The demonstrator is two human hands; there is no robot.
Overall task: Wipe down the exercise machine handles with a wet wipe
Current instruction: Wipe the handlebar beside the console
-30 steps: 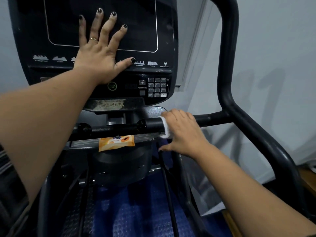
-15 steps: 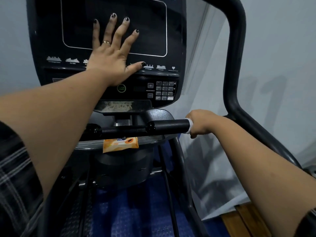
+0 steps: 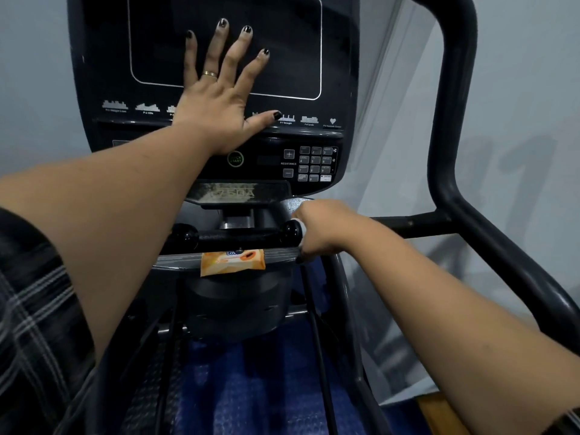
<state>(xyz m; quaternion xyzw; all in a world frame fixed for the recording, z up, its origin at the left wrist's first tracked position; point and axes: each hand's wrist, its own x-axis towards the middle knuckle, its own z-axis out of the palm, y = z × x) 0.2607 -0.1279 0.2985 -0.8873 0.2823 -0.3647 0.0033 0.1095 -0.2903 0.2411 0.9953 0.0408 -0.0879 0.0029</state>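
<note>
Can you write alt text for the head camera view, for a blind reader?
The right hand grips a white wet wipe around the exercise machine's horizontal handle, while the left hand lies flat on the console. An orange packet sits below.

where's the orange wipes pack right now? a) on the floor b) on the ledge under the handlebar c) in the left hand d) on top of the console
B: the pack lies on the grey ledge just below the handlebar, while the left hand presses flat on the console and the right hand grips the wipe round the bar.
</note>
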